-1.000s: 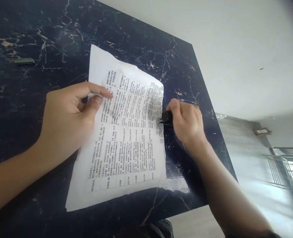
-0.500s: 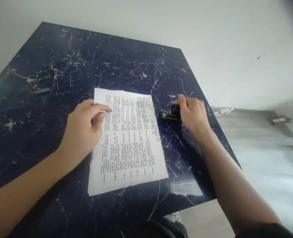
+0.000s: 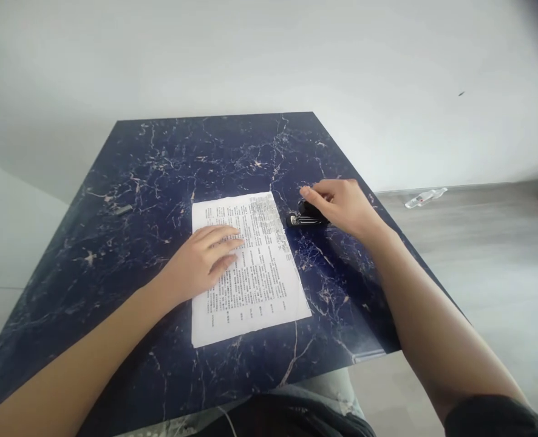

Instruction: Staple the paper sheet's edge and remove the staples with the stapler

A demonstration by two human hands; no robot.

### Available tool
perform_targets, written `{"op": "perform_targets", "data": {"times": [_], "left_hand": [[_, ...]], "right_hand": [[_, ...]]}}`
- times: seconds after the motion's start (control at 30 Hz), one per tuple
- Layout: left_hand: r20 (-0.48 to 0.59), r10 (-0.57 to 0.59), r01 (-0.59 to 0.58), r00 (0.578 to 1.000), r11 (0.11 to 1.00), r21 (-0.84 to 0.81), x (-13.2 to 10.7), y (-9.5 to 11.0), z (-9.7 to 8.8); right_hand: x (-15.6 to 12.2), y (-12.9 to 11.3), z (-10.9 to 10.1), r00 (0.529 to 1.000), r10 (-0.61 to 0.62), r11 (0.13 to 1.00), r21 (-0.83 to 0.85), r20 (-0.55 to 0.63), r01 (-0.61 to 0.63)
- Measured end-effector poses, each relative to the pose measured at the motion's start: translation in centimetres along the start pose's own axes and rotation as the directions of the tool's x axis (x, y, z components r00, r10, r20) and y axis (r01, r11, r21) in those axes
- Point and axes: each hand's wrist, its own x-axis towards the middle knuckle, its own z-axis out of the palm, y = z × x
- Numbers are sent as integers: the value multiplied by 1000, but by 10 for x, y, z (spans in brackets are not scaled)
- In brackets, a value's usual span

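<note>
The table [image 3: 182,152] stands against the wall [image 3: 251,60], with the floor [image 3: 478,255] to its right. The sheet [image 3: 260,285] lies flat on the table, at the middle of its near half. The left hand [image 3: 200,261] lies flat on the left half of the sheet, fingers pointing right. The stapler [image 3: 302,218] lies on the table just beside the far right corner of the sheet, apart from it. The right hand [image 3: 342,203] rests on the right end of the stapler, fingers laid over it. A strip of staples [image 3: 123,210] lies on the table, well left of the sheet. A bottle [image 3: 424,197] lies on the floor beside the wall, right of the table
</note>
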Motion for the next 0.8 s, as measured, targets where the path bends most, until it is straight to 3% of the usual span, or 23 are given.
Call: {"op": "perform_targets", "data": {"times": [0.1, 0.2, 0.37, 0.43, 0.5, 0.57, 0.67, 0.8], "left_hand": [[75, 4, -9, 997, 998, 57, -1, -1, 1], [116, 0, -9, 993, 997, 77, -1, -3, 0], [135, 1, -13, 991, 996, 88, -1, -4, -3], [155, -2, -12, 988, 996, 91, -2, -3, -4], [187, 0, -17, 982, 996, 90, -2, -3, -4], [225, 3, -24, 974, 996, 89, -2, -2, -3], [207, -14, -8, 978, 995, 104, -1, -3, 1], [64, -92, 82, 994, 986, 145, 1, -4, 5]], "right_hand": [[0, 7, -4, 969, -55, 997, 58, 243, 42], [-1, 17, -2, 945, -2, 1000, 13, 328, -2], [-3, 18, 5, 970, 65, 997, -65, 234, -51], [-5, 6, 7, 993, 103, 994, -35, 50, -102], [-9, -12, 11, 980, 101, 995, 36, -172, -96], [-15, -34, 17, 963, 54, 991, 129, -264, -20], [-26, -62, 32, 983, -62, 963, 250, -172, 104], [-34, -76, 59, 980, -193, 942, 269, -57, 201]]}}
